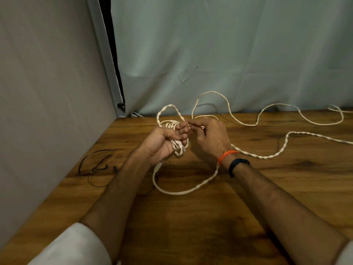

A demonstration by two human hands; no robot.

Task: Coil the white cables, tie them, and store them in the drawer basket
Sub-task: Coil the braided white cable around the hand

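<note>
A long white twisted cable (267, 155) snakes over the wooden table (191, 217). Several of its turns form a small coil (178, 146) that my left hand (164, 142) grips, fingers curled round the bundle. My right hand (210, 136) is close beside it and pinches a strand of the same cable at the coil's top. One loop stands up above the hands (168, 111). Another loop (181, 190) droops onto the table below my wrists. A thinner white strand (238, 119) runs off to the back right. No drawer basket is in view.
A thin black cable (95, 165) lies at the table's left edge against a grey panel (47, 92). A pale cloth backdrop (229, 54) hangs behind the table. My right wrist wears an orange thread and a dark band (236, 165).
</note>
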